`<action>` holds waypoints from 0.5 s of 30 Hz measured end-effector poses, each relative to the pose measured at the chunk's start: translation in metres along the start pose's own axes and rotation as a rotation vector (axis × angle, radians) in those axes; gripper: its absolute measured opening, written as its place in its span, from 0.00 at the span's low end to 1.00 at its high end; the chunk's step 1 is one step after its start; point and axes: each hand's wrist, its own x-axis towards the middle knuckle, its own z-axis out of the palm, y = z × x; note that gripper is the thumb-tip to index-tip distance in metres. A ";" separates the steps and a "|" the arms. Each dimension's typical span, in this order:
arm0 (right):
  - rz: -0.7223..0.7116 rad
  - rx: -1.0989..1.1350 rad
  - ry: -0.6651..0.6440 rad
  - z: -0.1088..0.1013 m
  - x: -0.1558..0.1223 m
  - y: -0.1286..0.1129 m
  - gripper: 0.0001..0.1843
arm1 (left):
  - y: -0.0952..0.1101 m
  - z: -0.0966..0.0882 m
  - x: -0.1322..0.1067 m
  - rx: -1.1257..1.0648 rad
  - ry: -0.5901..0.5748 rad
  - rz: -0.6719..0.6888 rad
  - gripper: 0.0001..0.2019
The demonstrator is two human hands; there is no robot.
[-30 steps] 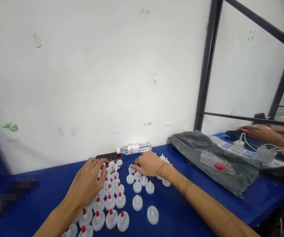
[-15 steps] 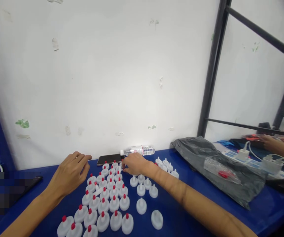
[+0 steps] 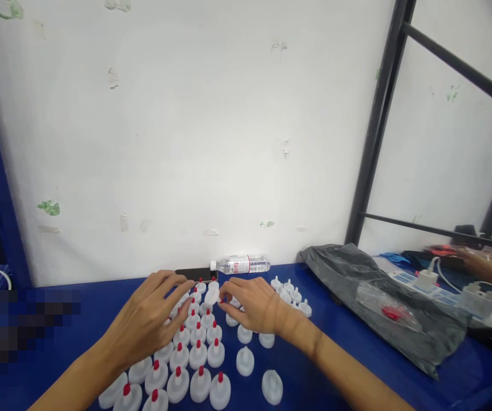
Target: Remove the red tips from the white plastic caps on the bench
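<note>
Rows of white oval nozzle caps with red tips stand on the blue table. My right hand pinches one white nozzle cap at its edge, tilted above the far rows. From the left, my left hand reaches over the rows, its fingers curved and apart, with nothing visible in them. It hides several caps beneath it. White nozzle caps without red tips stand right of the rows, some partly behind my right hand. One such cap lies tipped over near the front.
Against the wall lie a dark phone and a clear plastic bottle. On the right are a grey plastic bag, a clear packet with red pieces and a power strip with chargers. A black metal frame rises behind.
My left hand has moved right, over the red-tipped rows and close to my right hand. My right hand has shifted slightly right and now shows a white nozzle cap at its fingertips.
</note>
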 end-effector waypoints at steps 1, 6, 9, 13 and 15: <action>-0.029 0.008 0.017 0.001 -0.002 -0.002 0.07 | 0.006 -0.001 0.001 -0.019 -0.006 0.017 0.15; -0.113 -0.030 0.048 0.003 -0.002 -0.012 0.09 | 0.028 -0.002 0.004 -0.074 -0.045 0.084 0.20; -0.127 -0.040 0.052 0.003 -0.004 -0.015 0.10 | 0.031 0.000 0.006 -0.048 -0.023 0.118 0.15; -0.084 -0.037 0.051 0.005 -0.006 -0.017 0.12 | 0.030 0.002 0.007 -0.021 0.002 0.152 0.14; -0.085 -0.066 0.045 0.007 -0.006 -0.016 0.13 | 0.029 0.001 0.007 -0.019 0.024 0.157 0.13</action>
